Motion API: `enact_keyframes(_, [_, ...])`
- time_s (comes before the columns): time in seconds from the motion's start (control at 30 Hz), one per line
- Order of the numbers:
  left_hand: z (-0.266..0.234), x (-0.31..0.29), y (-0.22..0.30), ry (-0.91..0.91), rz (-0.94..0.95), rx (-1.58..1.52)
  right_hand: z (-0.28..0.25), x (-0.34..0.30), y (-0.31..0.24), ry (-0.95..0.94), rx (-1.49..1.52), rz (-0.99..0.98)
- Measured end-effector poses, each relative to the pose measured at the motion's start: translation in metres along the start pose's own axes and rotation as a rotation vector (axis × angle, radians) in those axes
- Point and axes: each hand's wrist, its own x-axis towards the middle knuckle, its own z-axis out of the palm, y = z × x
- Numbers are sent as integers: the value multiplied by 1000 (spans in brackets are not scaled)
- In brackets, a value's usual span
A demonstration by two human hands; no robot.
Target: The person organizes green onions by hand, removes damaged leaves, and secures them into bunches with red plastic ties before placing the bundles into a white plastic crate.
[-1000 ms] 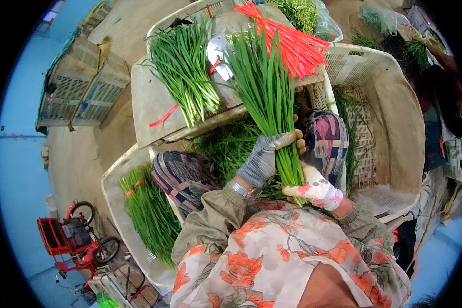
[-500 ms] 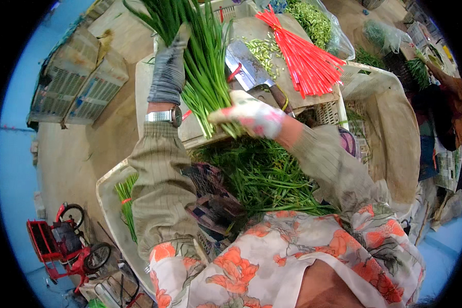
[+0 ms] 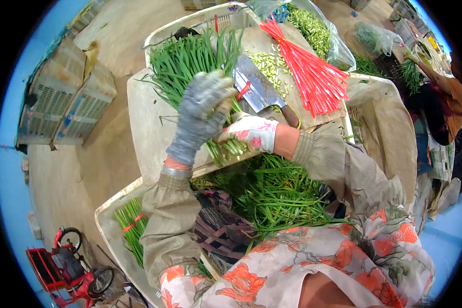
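A bunch of garlic chives [image 3: 185, 57] lies on a pale board, leaves pointing away and cut stem ends toward me. My left hand [image 3: 203, 110], in a grey glove, is closed over the bunch's middle. Fingers of my right hand [image 3: 249, 131], in a white glove with pink print, wrap the lower stems. Just right of my left fingertips a red tie strip [image 3: 244, 91] sticks out over the blade of a cleaver [image 3: 255, 86]; whether those fingers hold it is hidden. A fan of red tie strips [image 3: 310, 74] lies to the right.
Trimmed pale stem pieces [image 3: 269, 69] lie beyond the cleaver, and more fill a clear bag [image 3: 310, 31]. Loose greens [image 3: 282, 192] heap below the board. A tied bunch [image 3: 133, 226] stands in the white crate at left. Another person [image 3: 449, 97] works at far right.
The chives came down from a raised position onto the board. My left hand moved toward me and right, across the bunch; my right hand stays at the stem ends.
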Motion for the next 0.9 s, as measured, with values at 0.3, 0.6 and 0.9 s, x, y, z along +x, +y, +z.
enact_keyframes(0.3, [62,-47,-41,-220,-201,-90,0,-47,-44,-186,47,317])
enact_keyframes(0.6, [54,-51,-24,-113,-229,59,7,-29,2,485,-706,-51])
enact_keyframes(0.9, [76,-44,-25,-267,-117,153,14,-69,14,534,-645,-209])
